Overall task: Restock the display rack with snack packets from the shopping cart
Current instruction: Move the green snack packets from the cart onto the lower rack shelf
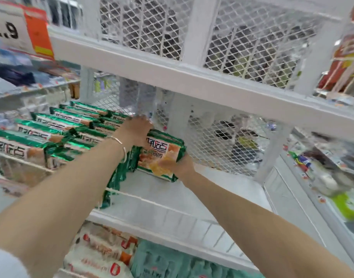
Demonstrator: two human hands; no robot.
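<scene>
Now a person is standing at the white display rack [132, 63] and reaching both arms in to the middle shelf [172, 197]; the two hands are holding one green and orange snack packet [162, 151] just above the shelf, near the wire mesh [222, 141] at the back. The left hand [136, 130] is lying over the top of the packet with its fingers bent round the far edge; a thin silver bracelet [120, 142] is sitting on that wrist. The right hand [179, 164] is gripping the near lower corner, with the thumb lying across the front; the picture is blurry there. Just to the left, rows of the same green packets [51, 127] are lying flat on the shelf, touching each other. On the shelf below, white and red bags [99, 249] are lying beside teal packs [162, 261]. A price sign [5, 31] is hanging up on the left.
</scene>
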